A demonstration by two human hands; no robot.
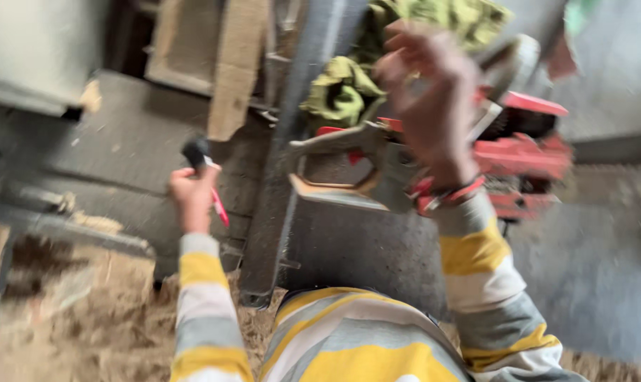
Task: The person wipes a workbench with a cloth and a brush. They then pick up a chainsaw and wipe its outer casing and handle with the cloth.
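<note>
Head view: left hand (191, 194) closed around a light, stiff red-handled brush (206, 178), right hand (428, 99) loosely curled, empty, above the heavy red chainsaw (525, 159), best lifted by its grey handle (338, 164)

Single view, head-worn, looking steeply down past the wearer's own chest and striped sleeves at the lower edge. Faces forward over a grey slab (363, 247) toward a red saw (525, 159) at upper right. Close in: left hand (193, 194) and right hand (433, 99) fill the middle. Sawdust floor (87, 318) at lower left. Blurred throughout, tilted slightly. No second view to share ground with.
</note>
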